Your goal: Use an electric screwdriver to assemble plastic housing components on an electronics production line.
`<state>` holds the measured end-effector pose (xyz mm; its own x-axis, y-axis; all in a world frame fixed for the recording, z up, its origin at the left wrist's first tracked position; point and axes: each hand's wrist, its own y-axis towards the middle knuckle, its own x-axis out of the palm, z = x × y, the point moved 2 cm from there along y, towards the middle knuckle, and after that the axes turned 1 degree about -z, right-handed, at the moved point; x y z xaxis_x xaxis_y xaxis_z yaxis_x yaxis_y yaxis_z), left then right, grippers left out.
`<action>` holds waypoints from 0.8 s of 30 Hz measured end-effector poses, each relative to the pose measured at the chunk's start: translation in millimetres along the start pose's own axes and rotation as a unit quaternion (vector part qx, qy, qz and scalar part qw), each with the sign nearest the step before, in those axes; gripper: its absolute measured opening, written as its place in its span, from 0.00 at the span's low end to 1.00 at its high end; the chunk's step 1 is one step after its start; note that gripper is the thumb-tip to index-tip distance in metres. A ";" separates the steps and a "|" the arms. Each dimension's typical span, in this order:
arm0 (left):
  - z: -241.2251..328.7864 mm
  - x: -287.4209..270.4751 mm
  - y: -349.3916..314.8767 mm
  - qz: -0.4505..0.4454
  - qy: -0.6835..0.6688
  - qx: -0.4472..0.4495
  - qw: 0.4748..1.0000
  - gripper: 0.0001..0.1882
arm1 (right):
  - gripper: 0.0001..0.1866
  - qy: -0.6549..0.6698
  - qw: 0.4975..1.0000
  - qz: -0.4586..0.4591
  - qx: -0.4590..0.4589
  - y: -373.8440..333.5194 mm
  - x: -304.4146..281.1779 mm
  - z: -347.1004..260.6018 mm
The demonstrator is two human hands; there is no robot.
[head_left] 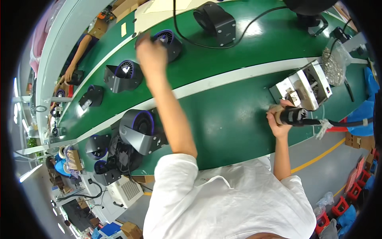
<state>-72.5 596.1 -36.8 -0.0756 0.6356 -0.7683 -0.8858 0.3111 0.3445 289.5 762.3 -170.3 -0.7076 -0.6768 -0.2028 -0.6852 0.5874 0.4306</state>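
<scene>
My left hand [152, 57] stretches to the far side of the green bench, against a dark bracketed device with a purple-ringed round face [172, 44]. Motion smears its fingers, so whether they grip the device cannot be told. On the right, my right hand [278, 118] is closed around an electric screwdriver [293, 116] with a tan and black body and a thick black cable. The screwdriver's tip is hidden behind the hand, beside a white metal screw feeder box [304, 85].
Similar devices stand on the far strip [126, 73], [92, 96], [217, 24]; several more, with black cables, sit near left [139, 129]. Right of the feeder lies a clear bag of screws [335, 65]. A white rail [223, 79] divides the bench. A co-worker's arm [77, 57] reaches in far left.
</scene>
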 end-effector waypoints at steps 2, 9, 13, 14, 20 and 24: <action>42.3 20.2 -8.1 0.017 -0.032 0.138 0.990 0.18 | 0.29 0.040 0.998 0.035 0.019 -3.2 -0.6 -7.3; 32.6 120.6 73.8 -0.164 -0.051 0.297 0.939 0.30 | 0.32 0.043 0.999 0.017 -0.006 -12.3 1.8 -6.7; -17.7 149.5 107.4 -0.164 -0.064 0.226 0.958 0.33 | 0.32 -0.016 0.994 0.087 -0.068 -2.5 5.1 -18.9; -27.7 153.3 116.1 -0.190 -0.086 0.253 0.945 0.34 | 0.32 -0.172 0.978 0.079 -0.093 -1.1 0.2 -25.3; 30.8 156.7 70.2 -0.250 -0.114 0.197 0.941 0.34 | 0.31 0.112 0.969 0.211 0.063 11.9 -14.3 -54.3; -25.5 171.7 74.3 -0.015 -0.154 0.199 0.968 0.28 | 0.33 0.121 0.955 0.265 0.048 55.7 -27.5 -85.5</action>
<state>-162.9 710.3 -156.9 0.1412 0.7837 -0.6048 -0.6335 0.5410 0.5531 285.5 775.7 -65.5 -0.9074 -0.3482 0.2354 -0.2618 0.9064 0.3315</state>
